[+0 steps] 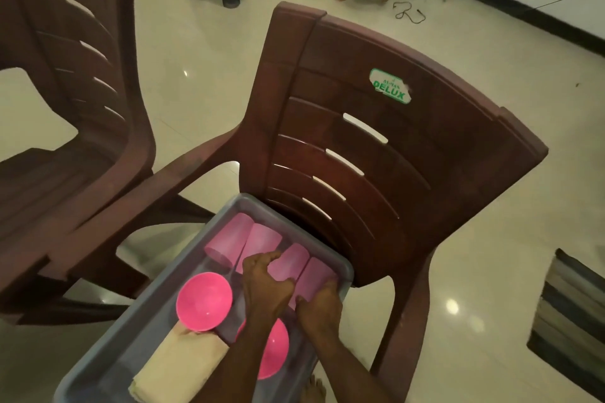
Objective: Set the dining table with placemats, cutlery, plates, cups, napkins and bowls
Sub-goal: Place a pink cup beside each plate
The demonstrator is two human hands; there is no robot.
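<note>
We've got 4 pale pink cups lying on their sides in a row at the far end of the grey tub [345, 267], which sits on the seat of a brown plastic chair [376, 141]. They look like thin plastic: light, stiff, smooth, prob. a bit slippery, not fragile. Best hold is round the body, thumb opposite fingers, or stack 1 inside another.

Our left hand [266, 285] reaches in with fingers curled over the 3rd cup [289, 260]; the 2nd cup [262, 240] lies just beyond the knuckles. Our right hand [319, 303] has fingers wrapped on the 4th cup [316, 275], nearest the tub's right wall. Both forearms come in from below, palms down.

Behind the wrists lie 2 pink bowls, 1 [204, 301] left of the left forearm, plus a folded beige napkin [178, 366].
</note>
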